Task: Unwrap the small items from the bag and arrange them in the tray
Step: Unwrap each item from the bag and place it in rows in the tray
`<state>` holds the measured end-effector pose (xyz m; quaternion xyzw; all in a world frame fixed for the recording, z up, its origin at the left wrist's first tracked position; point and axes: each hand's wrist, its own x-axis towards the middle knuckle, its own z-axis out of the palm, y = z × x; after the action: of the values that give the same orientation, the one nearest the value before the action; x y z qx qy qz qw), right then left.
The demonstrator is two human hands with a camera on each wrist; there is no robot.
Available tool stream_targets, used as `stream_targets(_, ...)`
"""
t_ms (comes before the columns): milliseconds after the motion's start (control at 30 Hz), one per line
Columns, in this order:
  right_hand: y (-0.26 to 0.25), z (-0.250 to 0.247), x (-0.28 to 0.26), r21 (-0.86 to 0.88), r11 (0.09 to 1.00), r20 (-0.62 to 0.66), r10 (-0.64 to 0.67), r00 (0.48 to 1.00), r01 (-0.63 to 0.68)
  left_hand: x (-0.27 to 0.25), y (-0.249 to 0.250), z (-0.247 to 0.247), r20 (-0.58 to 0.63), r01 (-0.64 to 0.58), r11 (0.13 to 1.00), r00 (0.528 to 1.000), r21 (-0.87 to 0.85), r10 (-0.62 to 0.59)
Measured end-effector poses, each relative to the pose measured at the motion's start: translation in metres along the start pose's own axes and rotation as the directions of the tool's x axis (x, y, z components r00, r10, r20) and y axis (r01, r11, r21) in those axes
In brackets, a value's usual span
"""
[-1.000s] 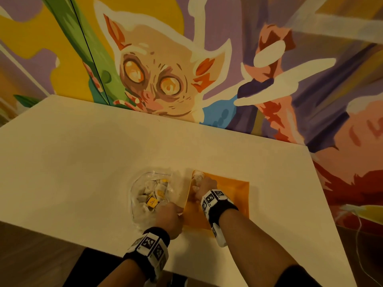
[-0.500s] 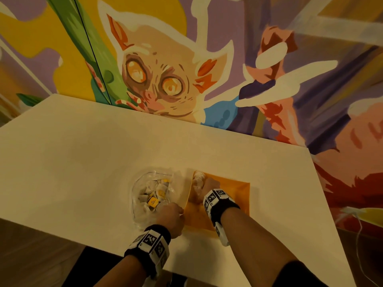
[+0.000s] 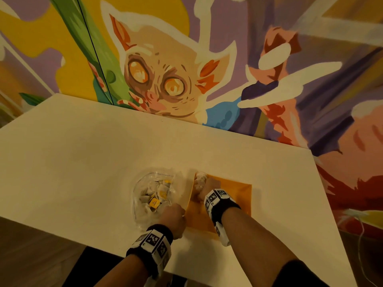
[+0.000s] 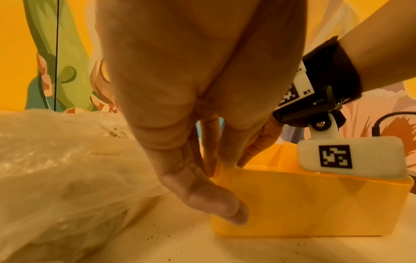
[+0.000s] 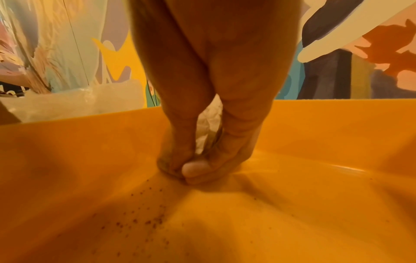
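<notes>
The left hand (image 4: pixel 180 124) is pinching the orange tray (image 4: pixel 315 204) corner; the right hand (image 5: pixel 202 142) is pinching a small item (image 5: pixel 171 167) at frame centre.

Clear bag (image 3: pixel 153 195) of wrapped items beside orange tray (image 3: pixel 238 195).

We note our left hand (image 4: pixel 191 124) gripping a rim with thumb and fingers; our right hand (image 5: pixel 207 110) points downward, fingertips pinched together.
</notes>
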<state>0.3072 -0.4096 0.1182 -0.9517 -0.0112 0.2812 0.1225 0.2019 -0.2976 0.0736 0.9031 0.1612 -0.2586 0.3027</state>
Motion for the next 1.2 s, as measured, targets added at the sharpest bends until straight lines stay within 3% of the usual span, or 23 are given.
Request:
stream_targets(133,0.003,0.008,0.004,0.101,0.994,-0.038,0.038,0.999,-0.034,-0.011,0.003,-0.004,0.025,0.020,0.989,1.000,-0.144,-0.016)
stream_targets(333,0.013,0.013,0.001,0.179,0.983,-0.098,0.057,0.994,-0.039,-0.038,-0.003,-0.032,0.011,-0.119,0.929,0.991,-0.349,0.131)
stream_targets(433,0.016,0.008,-0.007,0.296,0.955,-0.104,0.064,0.993,-0.031,-0.045,-0.018,-0.053,-0.097,-0.123,0.877,0.991,-0.464,0.088)
stream_targets(500,0.019,0.006,-0.010,0.354,0.935,-0.135,0.055,0.989,-0.004,-0.041,-0.032,-0.066,-0.231,-0.123,0.876,0.973,-0.466,0.013)
stream_targets(567,0.020,0.007,-0.017,0.420,0.907,-0.173,0.044,0.984,0.033,-0.035,-0.044,-0.076,-0.350,-0.127,0.905,0.936,-0.406,-0.026)
stream_targets(633,0.018,0.008,-0.023,0.449,0.891,-0.198,0.021,0.980,0.071,-0.025,-0.052,-0.083,-0.390,-0.130,0.939,0.921,-0.318,-0.005)
stream_targets(700,0.015,0.010,-0.029,0.419,0.899,-0.211,-0.038,0.977,0.126,-0.015,-0.055,-0.083,-0.341,-0.136,0.977,0.937,-0.164,0.073)
stream_targets(800,0.005,0.017,-0.041,0.400,0.862,-0.229,-0.235,0.945,0.312,-0.001,-0.053,-0.075,-0.208,-0.159,0.975,0.960,0.158,0.190)
stream_targets(933,-0.014,0.029,-0.064,0.229,0.832,-0.142,-0.484,0.863,0.505,0.003,-0.042,-0.068,-0.107,-0.113,0.912,0.980,0.394,0.167)
stream_targets(1067,-0.028,0.044,-0.077,0.078,0.833,0.008,-0.550,0.835,0.547,0.004,-0.038,-0.066,-0.071,-0.078,0.869,0.989,0.489,0.129)
stream_targets(1200,-0.035,0.049,-0.083,-0.066,0.870,0.030,-0.488,0.873,0.489,0.005,-0.036,-0.067,-0.135,-0.058,0.887,0.982,0.458,0.134)
